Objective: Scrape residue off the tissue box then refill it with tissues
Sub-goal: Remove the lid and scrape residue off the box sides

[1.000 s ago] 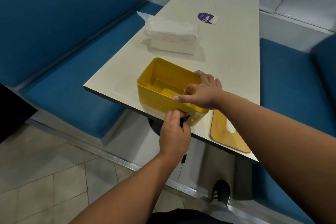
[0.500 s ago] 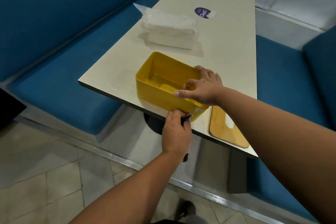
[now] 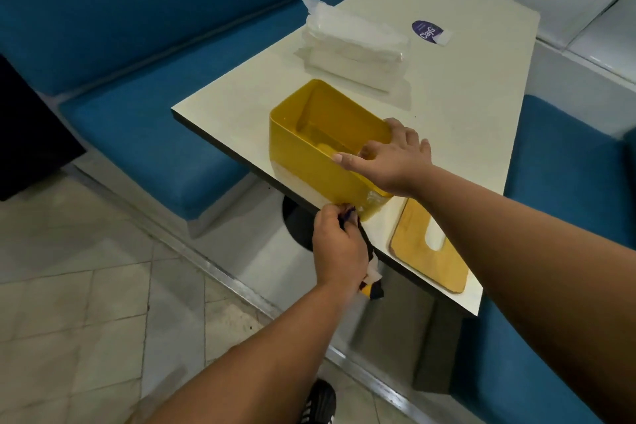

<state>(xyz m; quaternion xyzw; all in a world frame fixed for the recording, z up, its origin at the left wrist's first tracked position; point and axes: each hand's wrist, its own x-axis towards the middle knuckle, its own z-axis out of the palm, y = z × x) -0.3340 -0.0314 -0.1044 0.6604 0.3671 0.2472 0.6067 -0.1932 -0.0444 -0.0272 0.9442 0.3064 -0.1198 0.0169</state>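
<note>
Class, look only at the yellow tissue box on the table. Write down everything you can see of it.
The yellow tissue box is a rectangular, open-topped tub with rounded corners, apparently glossy plastic. It stands upright at the near edge of the pale table, lid off and no tissues visible inside. A whitish, cloudy patch of residue marks its near outer wall low down. The right hand grips its rim at the near right corner; the left hand holds a small dark scraper against that lower corner.

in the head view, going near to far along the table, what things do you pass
wooden lid → yellow tissue box → wrapped pack of tissues → purple sticker
</note>
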